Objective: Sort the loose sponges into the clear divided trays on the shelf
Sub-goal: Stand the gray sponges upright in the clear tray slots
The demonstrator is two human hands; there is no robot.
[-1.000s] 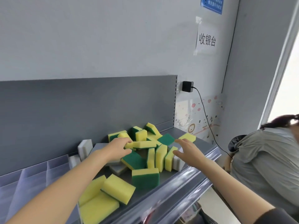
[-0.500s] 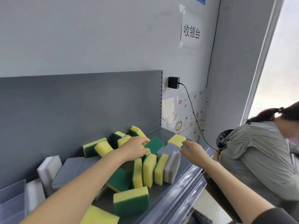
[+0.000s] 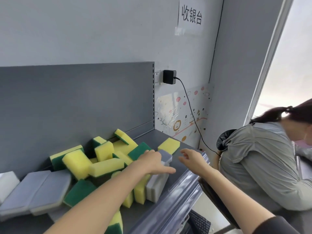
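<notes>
A heap of yellow-and-green sponges [image 3: 104,157] lies on the grey shelf [image 3: 179,159] against its back panel. One yellow sponge [image 3: 168,145] sits apart at the far right. Flat grey sponges [image 3: 42,188] and a white sponge [image 3: 6,183] lie at the left. My left hand [image 3: 152,162] reaches over a row of upright sponges, its straight fingers touching a grey sponge [image 3: 166,156] and its thumb stretched out above a grey-and-white upright sponge [image 3: 157,184]. My right hand [image 3: 192,157] hovers just right of it over the shelf's front, fingers loosely spread, holding nothing. The clear divided trays are out of view.
A clear plastic rail [image 3: 177,191] runs along the shelf's front edge. Another person in a grey jacket [image 3: 253,157] bends close at the right. A black charger [image 3: 169,76] with a hanging cable is plugged in beyond the shelf's end. A keyboard [image 3: 200,222] lies below.
The view has swung right, so the clear trays have dropped out at the left. My left hand has moved right from the heap to the grey sponge. My right hand has shifted right.
</notes>
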